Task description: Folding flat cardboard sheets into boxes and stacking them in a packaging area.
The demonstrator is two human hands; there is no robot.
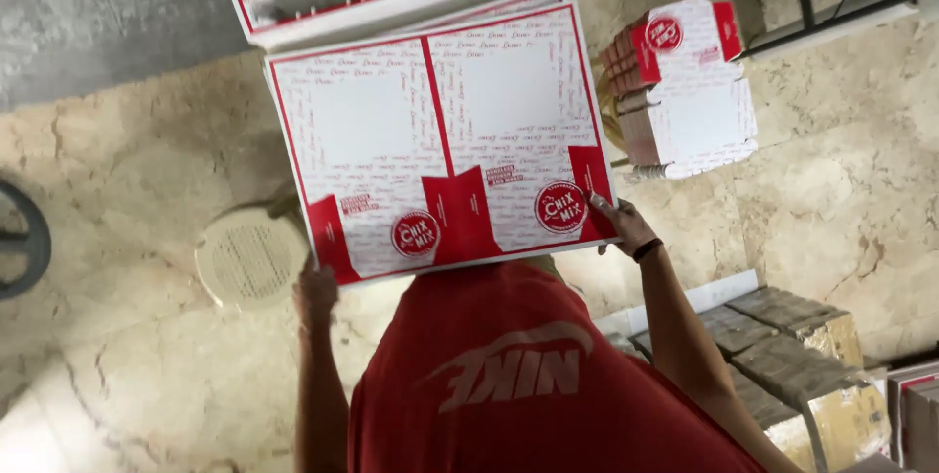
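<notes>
- Flat red-and-white carton sheet held level, long axis left-right.
- Left hand grips its near-left corner; right hand pinches its near-right corner.

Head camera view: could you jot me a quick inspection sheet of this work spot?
Surface: mottled beige stone floor; no table seen.
Job's things: flat red-and-white printed carton sheet, held level by both near corners.
Clutter: stack of folded cartons; round cream vent cover; bundled brown packs.
Grips: left hand at the sheet's near-left corner, right hand at its near-right corner.
Cables: nothing seen.
Surroundings: white red-trimmed open box beyond the sheet; person's red shirt.
</notes>
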